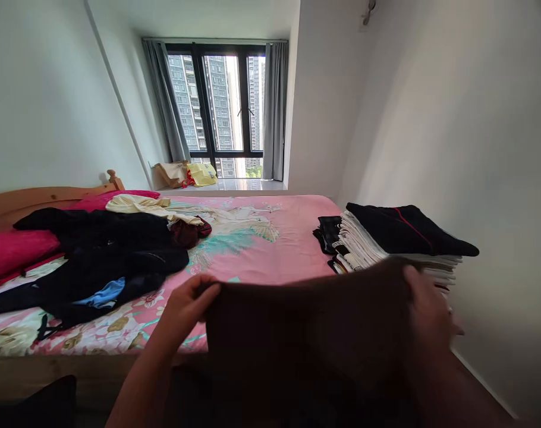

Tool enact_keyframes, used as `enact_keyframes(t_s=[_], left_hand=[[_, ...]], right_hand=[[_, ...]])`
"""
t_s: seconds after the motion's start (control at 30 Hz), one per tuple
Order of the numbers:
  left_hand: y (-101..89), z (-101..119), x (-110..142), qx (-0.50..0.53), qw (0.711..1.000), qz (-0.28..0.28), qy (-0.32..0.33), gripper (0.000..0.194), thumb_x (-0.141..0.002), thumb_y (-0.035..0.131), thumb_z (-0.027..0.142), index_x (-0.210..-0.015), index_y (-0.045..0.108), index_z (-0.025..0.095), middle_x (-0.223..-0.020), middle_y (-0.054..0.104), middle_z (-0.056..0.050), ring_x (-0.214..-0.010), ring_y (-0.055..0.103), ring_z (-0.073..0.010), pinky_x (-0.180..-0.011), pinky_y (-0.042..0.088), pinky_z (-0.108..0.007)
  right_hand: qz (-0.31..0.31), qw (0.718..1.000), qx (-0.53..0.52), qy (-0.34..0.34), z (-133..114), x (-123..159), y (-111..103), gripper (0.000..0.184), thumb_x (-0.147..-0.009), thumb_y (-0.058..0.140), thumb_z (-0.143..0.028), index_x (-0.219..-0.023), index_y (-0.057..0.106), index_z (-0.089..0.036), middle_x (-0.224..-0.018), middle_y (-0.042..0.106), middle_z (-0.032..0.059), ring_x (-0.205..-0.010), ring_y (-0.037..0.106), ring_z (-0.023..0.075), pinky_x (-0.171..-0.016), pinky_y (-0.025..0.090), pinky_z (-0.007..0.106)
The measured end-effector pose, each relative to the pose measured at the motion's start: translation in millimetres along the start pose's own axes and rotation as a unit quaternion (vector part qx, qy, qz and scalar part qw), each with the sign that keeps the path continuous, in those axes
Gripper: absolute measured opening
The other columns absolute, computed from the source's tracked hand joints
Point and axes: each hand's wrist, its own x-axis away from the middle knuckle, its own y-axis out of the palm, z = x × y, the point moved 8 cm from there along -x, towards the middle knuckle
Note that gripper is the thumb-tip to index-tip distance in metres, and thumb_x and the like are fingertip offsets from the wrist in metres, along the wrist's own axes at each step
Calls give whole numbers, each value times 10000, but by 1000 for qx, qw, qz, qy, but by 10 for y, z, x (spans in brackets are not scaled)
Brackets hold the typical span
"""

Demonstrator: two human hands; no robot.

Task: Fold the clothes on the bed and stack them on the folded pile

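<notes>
I see L hand (188, 304) & R hand (430, 303) pinching dark-brown cloth (306, 333) by upper corners, top edge running L-to-R; R hand is nearer black-and-white folded-clothes stack (393, 235), right edge of pink bed (292, 252).

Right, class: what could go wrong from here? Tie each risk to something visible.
The folded black garment with a red stripe juts past the tall stack of folded white clothes beneath, so a bump might slide it off.

The dark brown cloth held by the left hand and right hand overlaps that stack in view; if they are truly close, a wide swing could catch it.

The light-blue cloth lies among rumpled black clothes and could be overlooked.
</notes>
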Motion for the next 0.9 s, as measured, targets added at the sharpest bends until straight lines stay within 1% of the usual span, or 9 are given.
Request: enact_keyframes(t_s=[0.07, 0.17, 0.27, 0.4, 0.47, 0.53, 0.63, 0.73, 0.9], left_hand=[[-5, 95, -600, -12, 998, 51, 29, 273, -678, 666, 379, -803, 609, 143, -582, 526, 29, -426, 474, -73, -385, 375, -172], [-64, -15, -1359, 6, 987, 158, 22, 396, -722, 592, 349, -1058, 550, 145, -904, 611, -57, -572, 590, -86, -474, 456, -190], [-64, -411, -1609, -17, 982, 189, 18, 469, -750, 540, 384, -1162, 493, 165, -1098, 584, -105, -800, 628, -137, -620, 513, -253], [-91, -1370, -1149, -93, 980, 177, -6, 384, -663, 610, 395, -963, 615, 155, -994, 643, -104, -960, 594, -241, -894, 457, -431], [-160, -1892, -784, -127, 974, 181, -37, 341, -647, 594, 392, -877, 630, 144, -924, 653, -128, -934, 594, -294, -896, 432, -524], [-216, -2270, -489, -152, 972, 176, -43, 312, -646, 569, 368, -872, 635, 162, -920, 657, -114, -940, 593, -294, -916, 425, -519], [-244, -2522, -275, -172, 973, 153, -21, 372, -656, 530, 307, -999, 618, 194, -1036, 646, -77, -1008, 583, -250, -953, 434, -435], [-156, -2471, -248, -217, 968, 117, 36, 462, -653, 552, 257, -1113, 575, 220, -1156, 597, -59, -1126, 525, -233, -1014, 393, -399], [102, -2306, -258, -418, 901, 76, 86, 419, -721, 613, 349, -1127, 572, 251, -1256, 516, -91, -1168, 483, -274, -957, 419, -436]], right_hand=[[8, 996, -83, 26, -22, -285, 325, 274, -786, 530, -443, -924, 580, -212, -884, 624, 47, -894, 590, 222, -738, 485, 360], [-26, 985, -152, 77, 177, -728, 867, 402, -787, 497, -477, -1096, 501, -220, -960, 654, 35, -910, 610, 186, -732, 480, 332], [-4, 984, -151, 97, 689, -828, 908, 511, -767, 540, -474, -1211, 434, -244, -1056, 650, 39, -1034, 575, 173, -790, 456, 309], [-5, 993, -12, 117, 1690, -308, 520, 477, -727, 575, -482, -1089, 540, -174, -1001, 652, 85, -972, 591, 216, -819, 456, 347], [-5, 989, 68, 135, 2147, 80, 328, 438, -699, 581, -494, -975, 581, -153, -961, 648, 100, -939, 591, 239, -840, 454, 370], [-23, 980, 122, 153, 2454, 447, 252, 418, -708, 565, -505, -945, 585, -160, -947, 642, 99, -920, 590, 248, -853, 452, 388], [-42, 984, 135, 112, 2472, 842, 344, 398, -786, 514, -488, -1031, 550, -177, -1025, 614, 98, -973, 569, 238, -892, 441, 390], [-77, 982, 172, 15, 2137, 1095, 646, 397, -805, 539, -456, -1101, 509, -194, -1081, 576, 103, -1034, 527, 246, -930, 415, 425], [-228, 924, 261, -161, 1717, 1456, 1328, 573, -732, 647, -383, -1235, 427, -217, -1220, 508, 109, -1161, 438, 285, -1007, 338, 493]])
